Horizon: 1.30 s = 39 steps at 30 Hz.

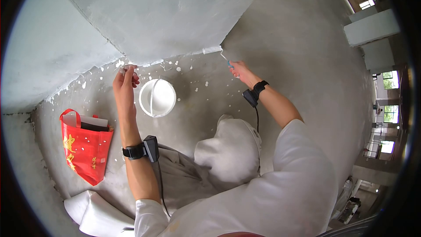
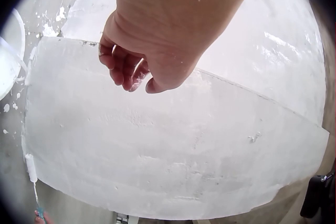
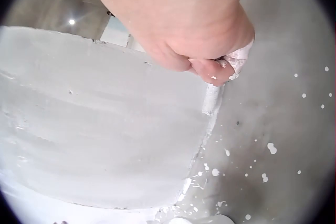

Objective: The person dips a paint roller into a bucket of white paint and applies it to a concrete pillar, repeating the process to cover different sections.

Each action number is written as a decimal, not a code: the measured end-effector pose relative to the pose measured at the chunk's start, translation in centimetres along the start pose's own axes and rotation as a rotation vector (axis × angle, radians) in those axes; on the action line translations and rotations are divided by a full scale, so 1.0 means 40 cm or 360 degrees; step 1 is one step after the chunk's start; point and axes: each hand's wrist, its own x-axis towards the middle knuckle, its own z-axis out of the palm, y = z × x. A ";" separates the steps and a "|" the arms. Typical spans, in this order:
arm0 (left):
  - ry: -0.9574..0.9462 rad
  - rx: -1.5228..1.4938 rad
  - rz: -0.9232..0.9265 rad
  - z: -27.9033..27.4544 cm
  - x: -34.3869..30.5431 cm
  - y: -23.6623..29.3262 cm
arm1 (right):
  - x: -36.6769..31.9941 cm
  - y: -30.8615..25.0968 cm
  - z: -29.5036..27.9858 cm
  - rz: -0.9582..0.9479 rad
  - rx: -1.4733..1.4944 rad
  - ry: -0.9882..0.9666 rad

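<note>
My right hand (image 1: pixel 242 73) grips the blue handle of a small paint roller (image 1: pixel 212 50). In the head view, the white roller sleeve lies along the foot of the grey-white wall (image 1: pixel 166 13), near its outer corner. From the right wrist, the sleeve (image 3: pixel 211 99) shows below my curled fingers, at the seam of wall and floor. My left hand (image 1: pixel 126 78) hangs in front of the wall with loosely curled fingers and nothing in them; white paint marks a fingertip (image 2: pixel 137 80). A white bucket (image 1: pixel 158 98) with its handle across the top stands between my hands.
White paint drops spot the grey floor (image 1: pixel 206 98) along the wall. A red bag (image 1: pixel 87 149) holding flat items stands at the left, with a pale, bulky object (image 1: pixel 98 215) below it. Each wrist wears a strapped camera with a cable. Windows (image 1: pixel 390 114) show at the far right.
</note>
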 end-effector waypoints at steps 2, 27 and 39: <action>0.0021 0.0002 -0.0014 0.001 0.003 0.001 | 0.027 0.036 0.006 0.0012 -0.0023 0.0020; 0.0054 -0.0101 -0.0008 -0.017 0.057 -0.047 | -0.755 -0.399 0.054 -0.0652 0.0190 0.0115; 0.0123 -0.0122 -0.0053 -0.025 0.079 -0.076 | -0.955 -0.585 0.046 -0.1072 0.0277 0.0071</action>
